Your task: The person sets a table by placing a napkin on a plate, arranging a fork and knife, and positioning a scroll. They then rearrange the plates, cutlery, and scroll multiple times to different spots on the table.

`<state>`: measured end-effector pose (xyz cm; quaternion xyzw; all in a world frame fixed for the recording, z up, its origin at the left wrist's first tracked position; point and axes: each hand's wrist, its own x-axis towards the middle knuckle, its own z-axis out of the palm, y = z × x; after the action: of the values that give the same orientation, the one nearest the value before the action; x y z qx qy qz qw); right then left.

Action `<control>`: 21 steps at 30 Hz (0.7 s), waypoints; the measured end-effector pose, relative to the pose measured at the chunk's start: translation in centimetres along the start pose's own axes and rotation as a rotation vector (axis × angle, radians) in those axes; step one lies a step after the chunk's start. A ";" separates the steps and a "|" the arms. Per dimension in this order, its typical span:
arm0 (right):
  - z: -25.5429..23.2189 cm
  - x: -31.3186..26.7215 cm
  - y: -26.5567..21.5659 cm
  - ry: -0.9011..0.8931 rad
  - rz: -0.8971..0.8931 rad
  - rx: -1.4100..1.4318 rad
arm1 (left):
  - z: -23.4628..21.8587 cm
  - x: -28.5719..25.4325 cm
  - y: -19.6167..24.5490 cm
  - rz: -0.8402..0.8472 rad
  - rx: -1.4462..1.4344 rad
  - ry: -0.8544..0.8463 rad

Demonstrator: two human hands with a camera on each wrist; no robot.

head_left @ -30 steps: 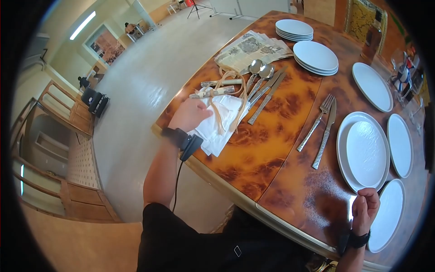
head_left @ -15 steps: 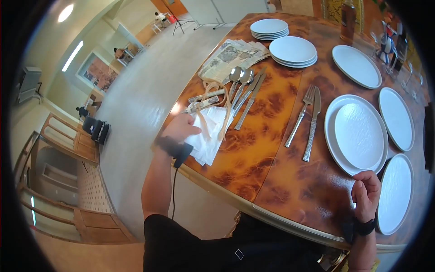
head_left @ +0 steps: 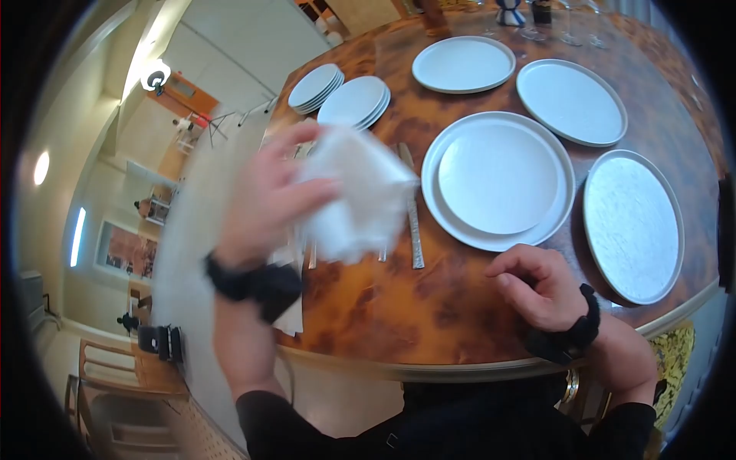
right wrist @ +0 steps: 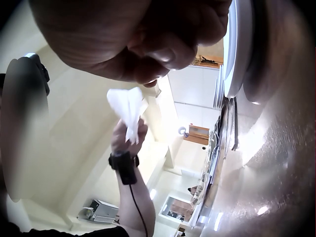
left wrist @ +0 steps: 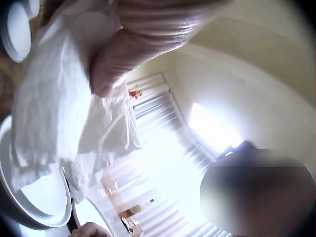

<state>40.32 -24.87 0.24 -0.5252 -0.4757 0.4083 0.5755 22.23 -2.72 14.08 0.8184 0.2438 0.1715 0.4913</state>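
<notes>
My left hand point(head_left: 268, 195) pinches a white paper napkin point(head_left: 356, 192) between thumb and fingers, raised above the table; both are blurred in the head view. In the left wrist view the thumb presses on the creased napkin point(left wrist: 49, 98). My right hand point(head_left: 540, 287), fingers loosely curled and holding nothing, is by the table edge just below a large white plate point(head_left: 498, 242) that bears a smaller plate point(head_left: 498, 176). A knife point(head_left: 415, 230) lies left of these plates, partly hidden by the napkin.
Two stacks of small plates point(head_left: 314, 86) point(head_left: 353, 101) stand at the back left. Single plates point(head_left: 464, 64) point(head_left: 571, 102) point(head_left: 633, 226) lie behind and right of the stacked pair. Glasses point(head_left: 570, 27) stand at the far edge. More napkins point(head_left: 290, 318) lie by the left table edge.
My left hand has lifted a napkin from the pile and moved it right, towards the plates. The head view has turned to the right. My right hand remains near the large plate, fingers curled.
</notes>
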 end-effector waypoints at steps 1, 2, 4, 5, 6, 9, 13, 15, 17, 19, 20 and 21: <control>0.0 0.0 0.1 -0.007 -0.002 -0.004 | 2.5 2.2 0.1 -0.047 -0.010 -0.097; -0.2 0.0 0.3 -0.016 -0.004 -0.010 | 4.8 4.3 -0.1 -0.061 0.016 -0.155; -0.4 0.1 0.0 -0.043 -0.014 0.005 | 8.6 8.5 -2.8 -0.072 -0.084 -0.286; -0.5 0.1 0.0 -0.049 -0.036 -0.011 | 10.0 9.9 -3.4 -0.064 0.011 -0.273; -0.6 0.2 0.2 -0.056 -0.056 -0.026 | 11.3 11.0 -3.7 -0.058 0.106 -0.260; -0.7 0.2 0.7 -0.073 -0.086 -0.034 | 12.4 12.2 -4.0 -0.043 0.400 -0.138; -0.7 0.1 0.8 -0.071 -0.099 -0.016 | 8.9 11.6 -4.5 0.097 0.438 0.176; -0.6 0.1 0.8 -0.067 -0.105 -0.022 | 3.9 10.2 -5.0 0.041 0.489 0.327; -0.8 0.0 0.2 -0.050 -0.104 -0.078 | -2.8 8.0 -8.0 -0.017 0.473 0.394; -0.8 0.1 -0.5 -0.040 -0.102 -0.137 | -9.3 4.0 -11.3 -0.149 0.509 0.456; -0.6 0.2 -0.2 -0.026 -0.126 -0.130 | -12.0 1.5 -13.4 -0.225 0.547 0.499; -0.3 0.2 0.2 -0.011 -0.149 -0.124 | -13.8 -1.1 -15.0 -0.344 0.635 0.480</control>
<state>40.64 -24.72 0.08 -0.5206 -0.5409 0.3369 0.5682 10.68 12.61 7.07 0.8133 0.5246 0.1891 0.1661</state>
